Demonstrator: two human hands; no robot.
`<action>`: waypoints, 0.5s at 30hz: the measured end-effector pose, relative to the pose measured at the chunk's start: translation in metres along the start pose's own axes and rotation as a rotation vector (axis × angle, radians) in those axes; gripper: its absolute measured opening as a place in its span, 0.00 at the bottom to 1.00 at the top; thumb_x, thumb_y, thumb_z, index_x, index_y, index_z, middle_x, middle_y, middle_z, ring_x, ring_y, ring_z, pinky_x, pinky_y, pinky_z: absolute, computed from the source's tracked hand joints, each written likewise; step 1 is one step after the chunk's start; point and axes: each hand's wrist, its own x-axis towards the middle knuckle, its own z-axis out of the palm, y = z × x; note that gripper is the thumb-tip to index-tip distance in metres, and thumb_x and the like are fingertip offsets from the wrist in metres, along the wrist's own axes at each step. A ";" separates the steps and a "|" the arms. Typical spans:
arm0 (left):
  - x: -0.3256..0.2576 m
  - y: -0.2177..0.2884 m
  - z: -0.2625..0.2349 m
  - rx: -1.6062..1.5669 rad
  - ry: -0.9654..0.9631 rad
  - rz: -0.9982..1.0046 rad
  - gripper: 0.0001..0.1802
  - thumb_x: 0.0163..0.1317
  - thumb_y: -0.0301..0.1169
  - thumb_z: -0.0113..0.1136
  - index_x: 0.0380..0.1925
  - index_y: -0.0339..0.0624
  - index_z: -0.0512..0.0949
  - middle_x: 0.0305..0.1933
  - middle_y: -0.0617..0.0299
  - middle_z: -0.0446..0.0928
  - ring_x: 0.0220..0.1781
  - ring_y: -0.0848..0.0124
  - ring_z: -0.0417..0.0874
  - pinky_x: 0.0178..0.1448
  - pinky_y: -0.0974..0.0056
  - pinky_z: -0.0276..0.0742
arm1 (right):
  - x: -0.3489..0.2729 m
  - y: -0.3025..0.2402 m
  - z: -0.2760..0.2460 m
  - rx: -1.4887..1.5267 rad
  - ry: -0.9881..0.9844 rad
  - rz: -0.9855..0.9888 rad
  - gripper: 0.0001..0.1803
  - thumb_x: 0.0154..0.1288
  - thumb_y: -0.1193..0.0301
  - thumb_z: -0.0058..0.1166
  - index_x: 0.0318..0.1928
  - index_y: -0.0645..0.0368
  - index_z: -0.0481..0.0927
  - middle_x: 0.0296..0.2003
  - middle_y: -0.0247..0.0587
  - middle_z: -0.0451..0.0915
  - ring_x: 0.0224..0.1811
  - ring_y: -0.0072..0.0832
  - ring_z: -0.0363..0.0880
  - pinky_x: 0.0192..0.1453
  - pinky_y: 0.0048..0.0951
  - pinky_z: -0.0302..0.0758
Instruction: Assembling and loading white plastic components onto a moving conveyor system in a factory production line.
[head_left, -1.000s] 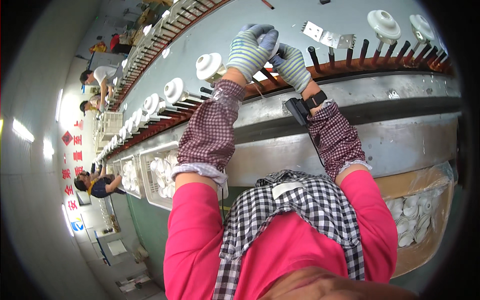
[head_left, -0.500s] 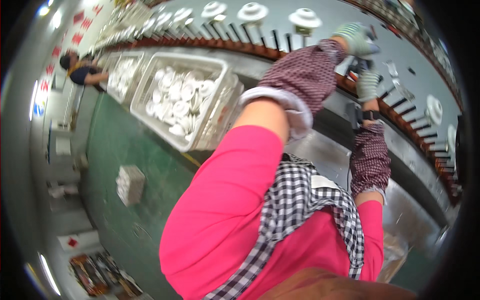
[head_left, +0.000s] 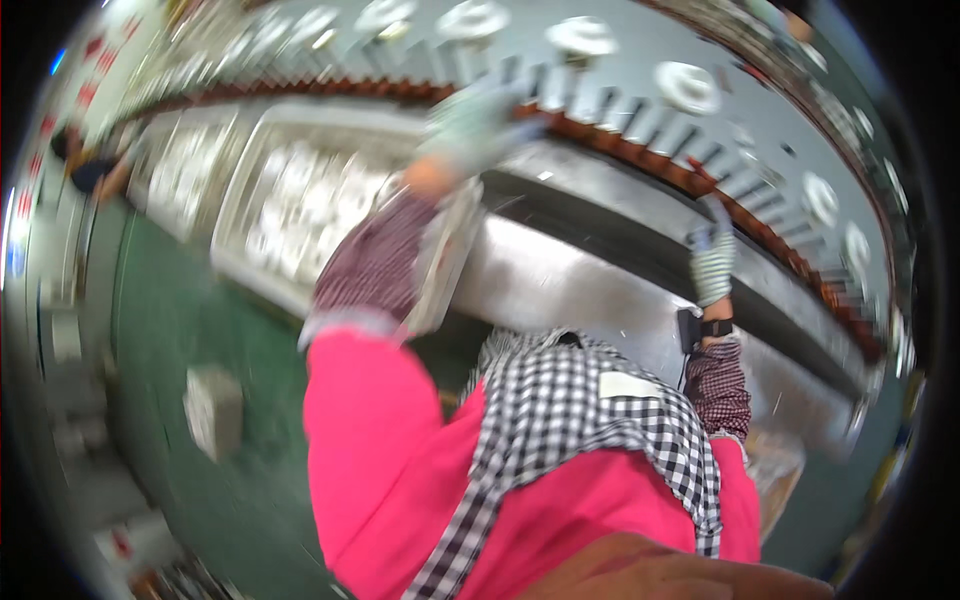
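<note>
My left hand (head_left: 470,130), in a pale striped glove, is smeared by motion above the near edge of the line, beside the crate. Its fingers look stretched apart, and nothing shows in them. My right hand (head_left: 712,268), gloved alike, is closed at the line's near edge. Something with a grey body and a red end (head_left: 702,178) sticks out beyond its fingers; its kind is too blurred to tell. Beyond that hand a white disc-shaped part (head_left: 688,88) is held up over the line. Dark pegs (head_left: 655,130) stand along a reddish-brown rail (head_left: 600,140).
To the left, a pale plastic crate (head_left: 235,240) holds several white round parts. A metal ledge (head_left: 560,280) runs between me and the line. A white box (head_left: 213,412) stands on the green floor (head_left: 290,400). Far left, another person (head_left: 92,172) stands by a second crate.
My left hand has swung left, away from my right hand, towards the crate. My right hand has drawn back nearer to me. The camera view has shifted, and the white parts appear further left.
</note>
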 end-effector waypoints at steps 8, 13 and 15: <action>-0.092 -0.098 0.087 0.159 -0.744 -0.587 0.57 0.38 0.55 0.71 0.66 0.41 0.58 0.63 0.39 0.66 0.65 0.49 0.67 0.67 0.56 0.65 | -0.093 0.063 -0.067 -0.240 -0.037 0.295 0.25 0.61 0.72 0.54 0.59 0.59 0.69 0.41 0.49 0.82 0.42 0.33 0.81 0.48 0.31 0.76; -0.071 -0.136 0.144 0.170 -0.853 -0.630 0.57 0.31 0.51 0.76 0.62 0.37 0.63 0.63 0.44 0.68 0.64 0.52 0.70 0.65 0.58 0.67 | -0.081 0.046 -0.050 -0.348 -0.237 0.239 0.26 0.61 0.67 0.55 0.60 0.57 0.69 0.52 0.53 0.76 0.54 0.48 0.75 0.57 0.39 0.73; -0.070 -0.132 0.150 0.108 -0.827 -0.625 0.58 0.27 0.49 0.79 0.60 0.33 0.65 0.60 0.46 0.71 0.61 0.55 0.73 0.64 0.59 0.70 | -0.086 0.045 -0.064 -0.606 -0.432 0.209 0.26 0.61 0.65 0.53 0.60 0.54 0.69 0.53 0.53 0.75 0.54 0.49 0.74 0.59 0.40 0.71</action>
